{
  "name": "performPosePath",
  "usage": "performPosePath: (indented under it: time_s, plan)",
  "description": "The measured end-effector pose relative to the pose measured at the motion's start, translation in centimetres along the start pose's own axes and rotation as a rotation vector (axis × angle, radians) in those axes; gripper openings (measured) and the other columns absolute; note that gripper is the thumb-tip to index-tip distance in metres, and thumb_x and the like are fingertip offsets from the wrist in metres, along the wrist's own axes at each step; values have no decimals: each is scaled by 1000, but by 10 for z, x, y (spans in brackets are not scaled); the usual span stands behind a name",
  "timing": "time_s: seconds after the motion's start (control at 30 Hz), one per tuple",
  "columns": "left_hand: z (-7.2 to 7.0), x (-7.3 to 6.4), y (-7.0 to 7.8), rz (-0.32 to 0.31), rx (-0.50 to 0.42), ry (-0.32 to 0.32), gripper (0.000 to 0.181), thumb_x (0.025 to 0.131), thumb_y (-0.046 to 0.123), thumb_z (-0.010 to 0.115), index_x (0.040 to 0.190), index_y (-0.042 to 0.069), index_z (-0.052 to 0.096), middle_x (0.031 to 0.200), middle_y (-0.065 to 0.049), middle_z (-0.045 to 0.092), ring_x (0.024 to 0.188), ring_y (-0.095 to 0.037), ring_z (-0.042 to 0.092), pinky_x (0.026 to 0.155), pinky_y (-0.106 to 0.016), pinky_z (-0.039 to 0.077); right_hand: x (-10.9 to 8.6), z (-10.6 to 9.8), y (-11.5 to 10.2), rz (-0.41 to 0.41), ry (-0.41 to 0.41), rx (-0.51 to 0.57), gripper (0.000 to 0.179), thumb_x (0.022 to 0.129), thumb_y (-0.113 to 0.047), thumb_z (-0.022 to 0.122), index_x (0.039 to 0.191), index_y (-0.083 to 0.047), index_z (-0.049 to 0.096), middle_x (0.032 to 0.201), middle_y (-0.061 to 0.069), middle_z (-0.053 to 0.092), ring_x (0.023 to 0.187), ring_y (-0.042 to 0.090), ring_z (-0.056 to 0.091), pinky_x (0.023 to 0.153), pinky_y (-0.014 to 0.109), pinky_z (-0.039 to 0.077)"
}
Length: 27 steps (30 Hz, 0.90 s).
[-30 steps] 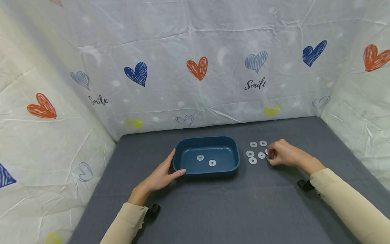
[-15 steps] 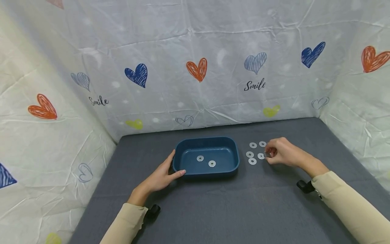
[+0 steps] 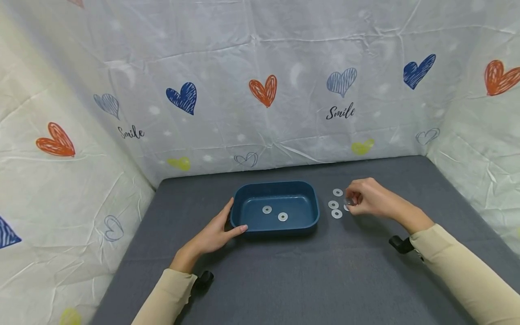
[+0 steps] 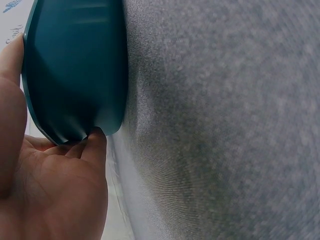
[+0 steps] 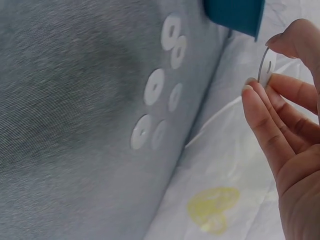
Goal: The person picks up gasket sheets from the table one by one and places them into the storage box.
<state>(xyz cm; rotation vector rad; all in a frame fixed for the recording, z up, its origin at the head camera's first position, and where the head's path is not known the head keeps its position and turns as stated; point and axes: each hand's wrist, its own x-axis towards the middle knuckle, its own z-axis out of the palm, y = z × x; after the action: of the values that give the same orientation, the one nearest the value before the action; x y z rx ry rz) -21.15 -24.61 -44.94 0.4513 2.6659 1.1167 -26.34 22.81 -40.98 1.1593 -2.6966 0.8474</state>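
Note:
A blue rectangular dish [image 3: 298,202] stands on the table with two flat metal washers inside, one left of centre [image 3: 266,210] and one nearer the front [image 3: 282,217]. My left hand [image 3: 212,235] grips its left end, thumb on the front rim and fingers against the end wall, as the left wrist view confirms. My right hand [image 3: 375,198] pinches a single washer [image 5: 268,69] on edge between thumb and fingertips, raised off the table. Under and beside that hand lie several more washers [image 5: 154,86], partly hidden by it in the head view.
A dark grey cloth [image 3: 308,280] covers the table. White curtain [image 3: 223,54] printed with hearts closes off the back and both sides. Black wrist straps [image 3: 401,244] sit at the sleeve cuffs.
My right hand has risen off the right edge of the washer group and moved left over it, a washer between its fingers. The left hand and the dish have stayed put.

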Motion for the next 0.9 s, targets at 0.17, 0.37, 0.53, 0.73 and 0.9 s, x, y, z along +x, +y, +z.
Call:
performPosePath:
  time_s: [0.17,0.37,0.53,0.73,0.9]
  plan:
    - [-1,0,2,-5,-3,2,110,96,53,68,164,5,-4,171,-15,-1,157,-36,7,121,-61,18,8,-4,-8,-6,7,15,12,81,-1,78,90,-7,72,83,1,61,70,10,57,62,26,51]
    - [-1,0,2,-5,5,7,110,95,55,68,164,5,-3,171,-16,0,157,-37,7,121,-61,18,18,-7,-18,2,-9,20,14,80,0,77,93,-4,73,85,4,63,71,9,56,63,26,51]
    - [-1,0,2,-1,5,10,112,95,57,68,164,5,-3,171,-16,1,157,-36,8,121,-61,18,25,-7,-23,-44,-2,3,13,81,-1,77,92,-4,74,84,3,63,70,10,57,62,26,52]
    - [-1,0,1,-7,-2,5,111,95,56,67,165,7,-5,172,-14,-1,157,-35,8,121,-60,19,33,-6,-29,-67,-15,1,11,82,-1,77,92,-4,74,85,1,63,70,11,59,62,27,52]
    - [-1,0,1,-4,-4,3,111,95,56,67,165,9,-5,172,-14,-1,157,-35,7,121,-60,19,41,-5,-34,-70,-32,-6,11,83,-4,79,92,-6,74,84,0,62,70,9,56,62,27,52]
